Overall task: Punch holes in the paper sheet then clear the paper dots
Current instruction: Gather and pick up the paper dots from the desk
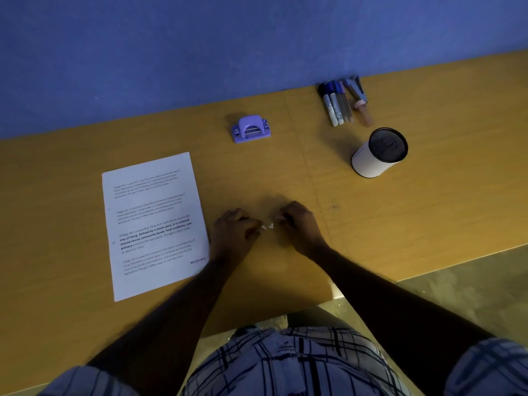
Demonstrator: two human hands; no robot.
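A printed paper sheet [154, 224] lies flat on the wooden desk [400, 212], left of my hands. The purple hole punch [251, 129] stands farther back, near the blue wall, with nothing in it. A few small white paper dots [267, 226] lie on the desk between my two hands. My left hand [235, 228] rests just left of the dots with its fingers curled and fingertips pinched close to them. My right hand [297, 221] sits just right of the dots, also curled with fingertips near them. Whether either hand holds a dot is too small to tell.
A white cylindrical bin [378, 152] with a dark mesh top stands at the back right. Several markers and pens [341, 101] lie against the blue wall [200, 52]. The desk's front edge cuts in near my body, with floor [471, 295] at the right.
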